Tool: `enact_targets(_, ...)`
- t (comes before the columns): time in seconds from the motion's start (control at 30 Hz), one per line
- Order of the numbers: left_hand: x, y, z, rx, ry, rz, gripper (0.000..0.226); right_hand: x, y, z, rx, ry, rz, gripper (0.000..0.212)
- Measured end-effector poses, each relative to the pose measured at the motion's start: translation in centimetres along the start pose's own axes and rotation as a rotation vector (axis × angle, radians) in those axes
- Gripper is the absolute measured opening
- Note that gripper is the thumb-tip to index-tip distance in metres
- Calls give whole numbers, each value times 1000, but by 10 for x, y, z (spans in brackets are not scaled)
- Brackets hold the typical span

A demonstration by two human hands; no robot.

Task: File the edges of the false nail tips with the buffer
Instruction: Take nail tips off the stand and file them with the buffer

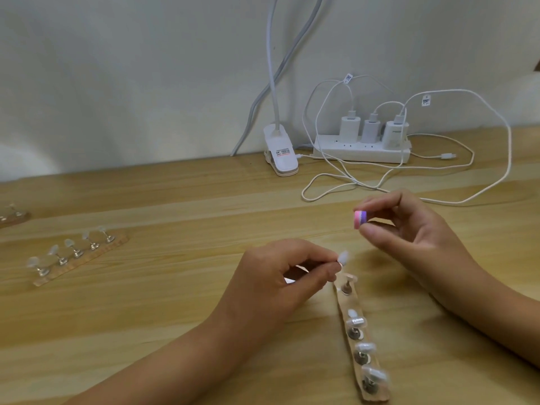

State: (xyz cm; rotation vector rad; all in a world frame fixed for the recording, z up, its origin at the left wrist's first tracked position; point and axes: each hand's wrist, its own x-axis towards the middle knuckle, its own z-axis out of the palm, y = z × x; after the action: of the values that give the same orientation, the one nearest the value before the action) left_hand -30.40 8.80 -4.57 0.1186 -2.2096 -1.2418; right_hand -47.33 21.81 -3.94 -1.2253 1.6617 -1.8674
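My left hand (280, 276) pinches a small stand with a clear false nail tip (343, 256) on top, held just above the near holder strip (350, 302). My right hand (409, 229) grips a small pink, purple and white buffer block (360, 219) between thumb and fingers, a little above and to the right of that tip, not touching it. The near strip runs toward me and carries several more tips on metal stands (362, 350). Its top stand (347, 283) looks bare of a tip.
A second holder strip (96, 254) with several nail tips lies at the left, and a third (13, 217) at the far left edge. At the back stand a white clip lamp (282, 154) and a power strip (362, 149) with chargers and looping white cables (409, 185).
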Motion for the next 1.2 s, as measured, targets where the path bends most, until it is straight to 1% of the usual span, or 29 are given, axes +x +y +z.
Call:
enact_targets(0.03, 0, 0, 0, 48, 1, 43, 7, 0, 0, -2, 12, 8, 22, 38)
enact_targets(0.13, 1, 2, -1, 139, 11, 166, 8, -3, -1, -3, 48, -45, 13, 22)
enact_targets(0.23, 1, 4, 1, 172, 25, 236, 9, -10, -8, -1, 43, -192, -74, 24)
enact_targets(0.3, 1, 3, 1, 184, 29, 254, 8, -14, -10, 0, -12, -291, -116, 23)
enact_targets(0.33, 2, 3, 0, 188, 30, 257, 8, -15, -10, 0, -49, -310, -110, 21)
enact_targets(0.37, 2, 2, 0, 191, 34, 259, 8, -14, -9, 0, -79, -300, -83, 17)
enact_targets(0.47, 2, 0, 0, 200, 44, 260, 8, -10, -5, -3, -99, -196, 5, 14)
enact_targets(0.53, 2, 0, 0, 201, 43, 263, 8, -10, -7, -4, -66, -187, -48, 13)
enact_targets(0.6, 2, 0, 0, 194, 32, 259, 9, -13, -10, -2, -65, -244, -117, 16)
enact_targets(0.67, 1, 0, -1, 182, 21, 235, 10, -14, -9, 1, -104, -282, -103, 18)
enact_targets(0.73, 1, 0, -1, 151, 16, 185, 10, -11, -9, 3, -102, -236, 5, 16)
enact_targets(0.8, 0, 2, -2, 61, -18, 100, 11, -8, -9, 3, -81, -166, 83, 28)
enact_targets(0.87, 0, 5, -3, -33, -100, 13, 10, -7, -9, 2, -65, -121, 101, 32)
enact_targets(0.97, 0, 6, -5, -160, -232, -137, 8, -6, -10, 4, -36, -117, 114, 23)
enact_targets(1.03, 1, 3, -6, -147, -286, -188, 6, -5, -11, 4, -31, -108, 134, 21)
enact_targets(1.13, 2, 0, -4, -61, -331, -192, 3, -3, -11, 2, 9, -93, 169, 21)
enact_targets(1.2, 3, -1, -2, -34, -355, -197, 4, 0, -8, 2, 39, -80, 193, 16)
